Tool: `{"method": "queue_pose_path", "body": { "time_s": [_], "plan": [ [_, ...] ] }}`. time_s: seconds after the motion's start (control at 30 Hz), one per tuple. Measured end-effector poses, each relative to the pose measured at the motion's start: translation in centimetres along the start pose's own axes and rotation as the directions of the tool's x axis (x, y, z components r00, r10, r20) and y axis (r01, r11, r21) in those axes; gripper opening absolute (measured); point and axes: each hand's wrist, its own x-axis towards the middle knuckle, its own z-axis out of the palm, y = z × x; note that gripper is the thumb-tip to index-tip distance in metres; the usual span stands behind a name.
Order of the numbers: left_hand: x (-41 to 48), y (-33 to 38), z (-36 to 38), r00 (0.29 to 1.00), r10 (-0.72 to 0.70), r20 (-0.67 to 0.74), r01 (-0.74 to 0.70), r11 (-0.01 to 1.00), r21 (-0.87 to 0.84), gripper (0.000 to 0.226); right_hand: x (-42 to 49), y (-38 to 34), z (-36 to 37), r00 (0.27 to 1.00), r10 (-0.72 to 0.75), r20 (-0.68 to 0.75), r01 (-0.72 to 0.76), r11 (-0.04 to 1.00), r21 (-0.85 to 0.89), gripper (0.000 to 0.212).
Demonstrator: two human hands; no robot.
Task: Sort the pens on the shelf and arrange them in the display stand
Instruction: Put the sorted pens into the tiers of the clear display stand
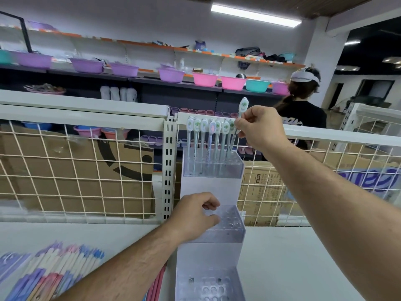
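Note:
A clear three-tier display stand (pixel 211 185) stands on the white shelf against the wire grid. Several pens (pixel 204 135) with white oval toppers stand in its top tier (pixel 212 168). My right hand (pixel 260 127) pinches one more pen (pixel 242 109) with a green-and-white topper at the right end of that row, its tip down near the top tier's holes. My left hand (pixel 195 216) grips the left edge of the empty middle tier (pixel 230 222). The bottom tier (pixel 208 285) shows empty holes. A heap of pastel pens (pixel 58 270) lies on the shelf at lower left.
The white wire grid (pixel 86 170) backs the shelf, with cardboard boxes (pixel 76 170) behind it. A person in a black shirt and white visor (pixel 303 109) stands beyond the grid at right. Coloured plastic basins (pixel 169 74) line far shelves. Pink sticks (pixel 157 287) lie left of the stand's base.

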Motion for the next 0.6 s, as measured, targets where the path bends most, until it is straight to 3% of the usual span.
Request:
{"method": "queue_pose_path", "body": {
  "time_s": [0.37,0.6],
  "plan": [
    [0.1,-0.2,0.1,1.0,-0.002,-0.004,0.003,1.0,0.014,0.028,-1.2,2.5,2.0,0.99,0.086,0.112,-0.075,0.992,-0.103,0.015],
    [0.1,-0.3,0.2,1.0,0.003,0.002,-0.003,1.0,0.008,0.027,-1.5,2.9,2.3,0.992,0.087,0.096,-0.079,0.993,-0.086,0.019]
  ]
}}
